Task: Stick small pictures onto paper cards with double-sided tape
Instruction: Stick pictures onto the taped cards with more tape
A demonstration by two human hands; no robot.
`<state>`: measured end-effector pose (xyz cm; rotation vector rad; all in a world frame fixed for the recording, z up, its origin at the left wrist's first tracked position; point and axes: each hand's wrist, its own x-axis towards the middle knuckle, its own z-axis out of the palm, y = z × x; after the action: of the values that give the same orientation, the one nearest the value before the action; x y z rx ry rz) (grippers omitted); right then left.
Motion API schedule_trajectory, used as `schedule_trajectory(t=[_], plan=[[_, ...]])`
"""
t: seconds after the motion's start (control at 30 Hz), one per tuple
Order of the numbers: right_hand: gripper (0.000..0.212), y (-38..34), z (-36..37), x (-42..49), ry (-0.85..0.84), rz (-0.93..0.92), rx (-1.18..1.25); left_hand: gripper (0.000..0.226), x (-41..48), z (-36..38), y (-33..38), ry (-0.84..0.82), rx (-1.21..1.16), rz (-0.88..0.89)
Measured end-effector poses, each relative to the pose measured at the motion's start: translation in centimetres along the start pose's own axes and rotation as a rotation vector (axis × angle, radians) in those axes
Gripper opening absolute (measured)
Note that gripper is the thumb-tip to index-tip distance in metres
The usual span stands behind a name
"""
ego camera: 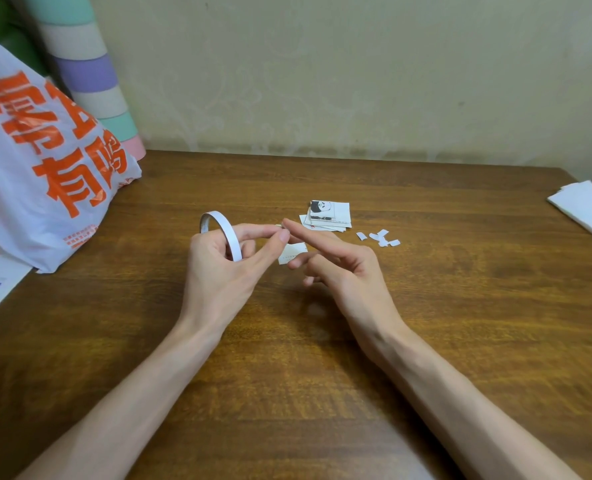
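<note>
A: What lay around the work?

B: On a wooden table (287, 358) against a pale wall, a white bag (45, 161) with orange lettering slumped at the far left. A striped tube (90, 74) stood behind it. A folded white tissue (585, 207) sat at the far right edge, well apart from everything else.

A: Did anything block your view?

B: The hands did. They hovered above one small card (292, 252), which lay flat on the table, and covered part of it.

A: What were the hands doing?

B: The left hand (218, 268) held one thin ring of white tape (221, 230) looped over its fingers. Its thumb and forefinger pinched the loose end. The right hand (336, 261) grasped nothing. Its forefinger was straight, with the tip at that pinched end and the other fingers loosely curled.

A: And the counts?

B: There was one stack (332, 216) of pictures and cards just beyond the fingertips. I could not count its sheets, but the top one showed a dark drawing. Right of it lay about five white scraps (379, 237), some overlapping.
</note>
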<state>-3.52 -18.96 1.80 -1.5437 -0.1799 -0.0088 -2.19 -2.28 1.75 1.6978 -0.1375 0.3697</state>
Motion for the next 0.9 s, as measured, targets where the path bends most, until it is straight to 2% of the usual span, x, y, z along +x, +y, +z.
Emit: schedule_trajectory(t=[0.9], plan=[[0.045, 0.37, 0.16, 0.17, 0.009, -0.046, -0.057, 0.008, 0.05, 0.05, -0.21, -0.006, 0.072, 0.031]])
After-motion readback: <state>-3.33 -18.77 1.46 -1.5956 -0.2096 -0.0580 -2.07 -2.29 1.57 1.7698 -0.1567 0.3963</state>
